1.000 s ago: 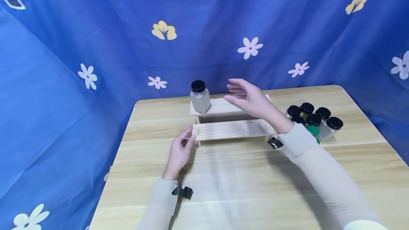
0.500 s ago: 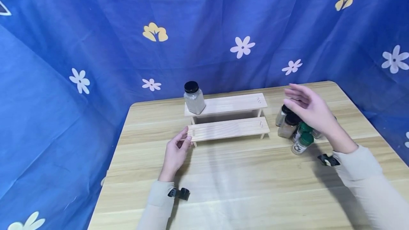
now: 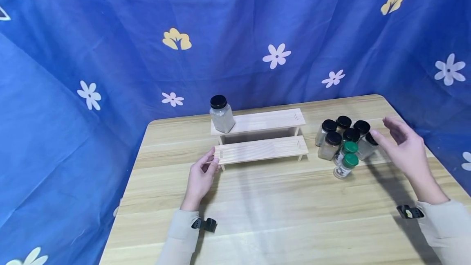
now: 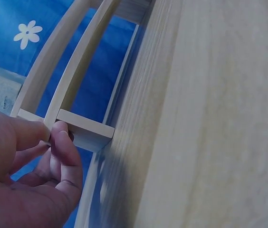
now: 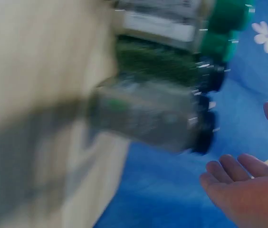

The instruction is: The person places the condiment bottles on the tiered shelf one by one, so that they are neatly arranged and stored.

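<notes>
A person's left hand (image 3: 200,177), at the lower center of the frame, pinches the left end of a lower wooden shelf (image 3: 261,149) between thumb and finger. The right hand (image 3: 406,150), at the right of the frame, is free of any object, its fingers loosely bent and thumb apart, just beside a cluster of black-lidded jars (image 3: 328,150) and two green-lidded bottles (image 3: 343,170). Seen from the right wrist, where the containers are blurred, the hand stands clear of them. Behind the lower shelf, near the middle of the frame, an upper wooden shelf (image 3: 265,120) bears a single upright black-capped jar (image 3: 222,118) at its left end. All stand on a wood-grain table (image 3: 257,207), before a blue cloth (image 3: 220,64) printed with white flowers and yellow motifs.
</notes>
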`<state>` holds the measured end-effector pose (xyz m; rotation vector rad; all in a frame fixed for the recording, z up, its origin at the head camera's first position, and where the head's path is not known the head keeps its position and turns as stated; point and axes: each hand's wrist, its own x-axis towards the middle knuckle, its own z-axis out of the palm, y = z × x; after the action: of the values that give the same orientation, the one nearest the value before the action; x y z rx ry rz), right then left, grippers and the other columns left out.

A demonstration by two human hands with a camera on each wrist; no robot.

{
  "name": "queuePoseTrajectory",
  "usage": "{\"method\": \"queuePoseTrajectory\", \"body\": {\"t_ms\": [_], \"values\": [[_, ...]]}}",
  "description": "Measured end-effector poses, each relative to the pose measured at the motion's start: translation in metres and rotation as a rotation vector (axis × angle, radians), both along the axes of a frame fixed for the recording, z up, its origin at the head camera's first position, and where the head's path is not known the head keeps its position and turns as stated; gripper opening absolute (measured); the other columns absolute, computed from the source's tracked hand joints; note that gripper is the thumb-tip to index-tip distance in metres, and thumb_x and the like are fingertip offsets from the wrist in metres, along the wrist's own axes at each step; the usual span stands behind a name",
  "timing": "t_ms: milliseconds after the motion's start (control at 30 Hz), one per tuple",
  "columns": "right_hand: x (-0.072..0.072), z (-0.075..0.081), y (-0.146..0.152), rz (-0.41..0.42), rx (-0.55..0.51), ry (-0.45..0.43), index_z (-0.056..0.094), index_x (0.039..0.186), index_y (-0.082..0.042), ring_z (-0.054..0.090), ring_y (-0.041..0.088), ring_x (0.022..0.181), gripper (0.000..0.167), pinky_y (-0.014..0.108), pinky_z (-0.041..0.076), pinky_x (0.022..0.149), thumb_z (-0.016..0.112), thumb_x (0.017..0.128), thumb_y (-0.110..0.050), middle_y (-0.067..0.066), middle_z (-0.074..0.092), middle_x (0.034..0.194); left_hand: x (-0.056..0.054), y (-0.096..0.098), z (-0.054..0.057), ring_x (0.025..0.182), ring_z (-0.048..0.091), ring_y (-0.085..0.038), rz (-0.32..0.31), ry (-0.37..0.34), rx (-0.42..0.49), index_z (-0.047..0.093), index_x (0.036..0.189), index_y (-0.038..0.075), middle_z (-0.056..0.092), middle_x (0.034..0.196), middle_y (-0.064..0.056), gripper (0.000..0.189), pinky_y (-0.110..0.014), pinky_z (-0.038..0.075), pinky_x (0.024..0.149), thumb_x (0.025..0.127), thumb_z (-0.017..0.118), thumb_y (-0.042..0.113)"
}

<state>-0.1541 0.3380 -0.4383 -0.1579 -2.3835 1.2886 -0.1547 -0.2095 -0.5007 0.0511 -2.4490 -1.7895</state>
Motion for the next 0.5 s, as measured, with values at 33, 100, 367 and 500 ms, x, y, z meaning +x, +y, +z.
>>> {"method": "queuePoseTrajectory", "body": {"t_ms": [33,100,367,500], "values": [[0.002,-0.005,0.002,-0.003,-0.003,-0.026,0.054,0.150,-0.001,0.054,-0.013,0.124,0.063,-0.002,0.042,0.108,0.078,0.096,-0.021,-0.003,0.064,0.144,0.000,0.000,0.000,0.084,0.069,-0.002,-0.001,-0.002,-0.002,0.058,0.150,0.007,0.072,0.124,-0.024,0.044,-0.014,0.064,0.078,0.106,0.063,0.012],[0.006,-0.014,0.005,0.003,-0.012,-0.068,0.049,0.154,0.000,0.054,-0.011,0.127,0.068,-0.002,0.042,0.106,0.078,0.097,-0.023,0.008,0.059,0.152,0.000,0.000,0.001,0.085,0.069,-0.002,0.000,-0.002,-0.004,0.058,0.150,0.007,0.072,0.125,-0.024,0.044,-0.014,0.064,0.078,0.106,0.063,0.012],[0.005,-0.047,0.003,0.072,-0.050,-0.099,0.050,0.143,0.010,0.057,-0.023,0.099,0.063,-0.002,0.052,0.088,0.081,0.093,-0.014,-0.010,0.070,0.114,0.001,-0.001,0.003,0.085,0.072,-0.007,0.006,0.008,-0.024,0.058,0.149,0.007,0.073,0.124,-0.023,0.044,-0.014,0.063,0.076,0.106,0.063,0.012],[0.005,-0.054,0.004,0.081,-0.056,-0.107,0.053,0.133,0.008,0.058,-0.024,0.091,0.054,-0.002,0.053,0.081,0.082,0.092,-0.014,-0.036,0.057,0.099,0.001,0.000,0.001,0.086,0.074,-0.011,0.005,0.012,-0.032,0.058,0.149,0.006,0.073,0.123,-0.023,0.044,-0.015,0.063,0.076,0.106,0.064,0.013]]}}
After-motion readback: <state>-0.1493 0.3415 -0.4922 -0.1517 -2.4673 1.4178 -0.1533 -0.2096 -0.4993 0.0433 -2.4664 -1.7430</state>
